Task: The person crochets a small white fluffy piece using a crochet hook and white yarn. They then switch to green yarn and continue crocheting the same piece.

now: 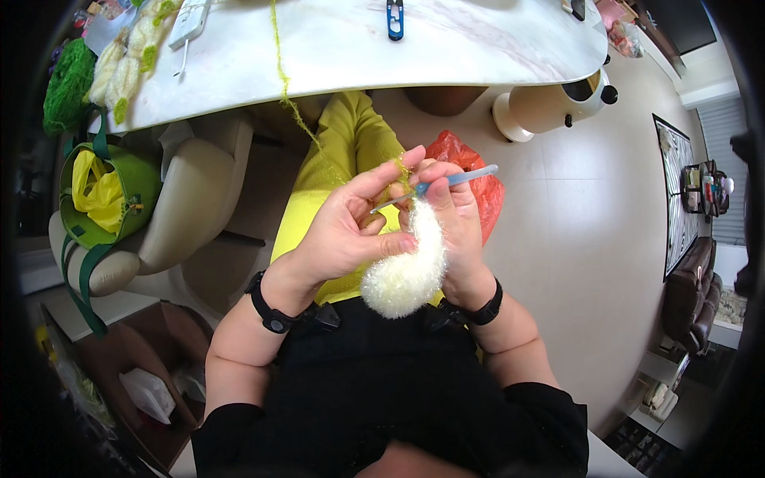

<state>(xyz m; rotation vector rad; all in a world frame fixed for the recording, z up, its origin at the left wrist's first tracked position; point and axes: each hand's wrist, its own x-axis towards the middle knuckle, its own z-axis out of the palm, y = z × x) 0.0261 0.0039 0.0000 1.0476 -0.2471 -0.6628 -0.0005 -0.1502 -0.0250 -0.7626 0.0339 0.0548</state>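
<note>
A fuzzy white crocheted piece hangs between my hands above my lap. My left hand pinches its side with the thumb, and yellow-green yarn runs over the raised fingers from the tabletop. In my right hand is a crochet hook with a blue handle; its metal shaft points left, at the yellow-green stitches by the top of the white piece. Fingers partly hide those stitches.
The marble-patterned table holds blue thread snips, a white power strip, white fuzzy pieces and green yarn. A green bag rests on a chair at left. A red plastic bag lies beyond my right hand.
</note>
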